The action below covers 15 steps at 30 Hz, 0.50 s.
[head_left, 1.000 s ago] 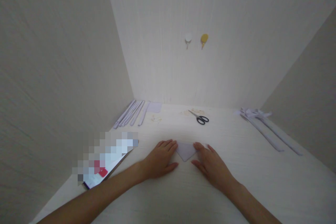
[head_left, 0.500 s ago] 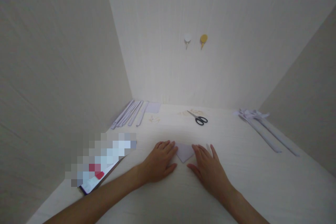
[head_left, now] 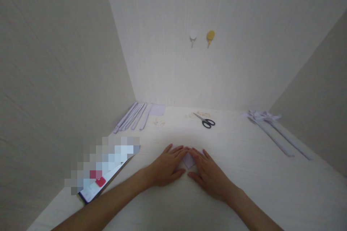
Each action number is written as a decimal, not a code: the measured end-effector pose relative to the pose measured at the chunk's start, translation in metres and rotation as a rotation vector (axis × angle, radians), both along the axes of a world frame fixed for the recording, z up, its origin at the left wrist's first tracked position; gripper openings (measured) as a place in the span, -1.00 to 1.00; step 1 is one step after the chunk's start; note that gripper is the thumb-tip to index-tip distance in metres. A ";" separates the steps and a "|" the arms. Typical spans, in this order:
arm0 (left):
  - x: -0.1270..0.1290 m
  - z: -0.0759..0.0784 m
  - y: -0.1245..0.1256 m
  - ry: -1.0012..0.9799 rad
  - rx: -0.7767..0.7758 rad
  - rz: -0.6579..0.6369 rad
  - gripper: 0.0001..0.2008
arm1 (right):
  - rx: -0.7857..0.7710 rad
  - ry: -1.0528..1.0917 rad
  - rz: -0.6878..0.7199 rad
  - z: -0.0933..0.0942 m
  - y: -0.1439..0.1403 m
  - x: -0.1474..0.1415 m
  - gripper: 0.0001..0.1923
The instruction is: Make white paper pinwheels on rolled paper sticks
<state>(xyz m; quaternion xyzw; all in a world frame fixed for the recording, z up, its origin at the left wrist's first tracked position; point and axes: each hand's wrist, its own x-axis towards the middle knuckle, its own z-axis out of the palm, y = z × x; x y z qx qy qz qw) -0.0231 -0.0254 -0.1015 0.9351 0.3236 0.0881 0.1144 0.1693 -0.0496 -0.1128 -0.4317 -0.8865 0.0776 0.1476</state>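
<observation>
Lying under left hand point(head_left: 168, 166) and right hand point(head_left: 208, 173): lilac paper point(head_left: 189, 161) (tip showing).

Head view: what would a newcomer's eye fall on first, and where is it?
First, probably, the left hand and right hand on a pale lilac sheet, lower centre. Next, the bright, partly pixelated screen at lower left, and the yellow hook high on the back wall.

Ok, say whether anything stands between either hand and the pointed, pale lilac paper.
Nothing visible does: the left hand and the right hand each cover part of the pointed, pale lilac paper. The black-handled metal scissors lie beyond, apart from both.
</observation>
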 end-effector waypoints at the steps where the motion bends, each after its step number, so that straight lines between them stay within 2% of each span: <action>1: 0.001 0.000 0.000 -0.006 -0.004 0.001 -0.44 | 0.000 0.007 0.001 0.000 0.000 0.000 -0.46; 7: 0.004 0.002 0.000 -0.009 0.019 0.035 -0.44 | 0.008 0.009 -0.020 0.003 0.002 0.002 -0.46; 15: -0.004 0.005 0.003 -0.006 0.047 0.048 -0.47 | 0.053 -0.033 -0.074 0.004 -0.001 0.020 -0.49</action>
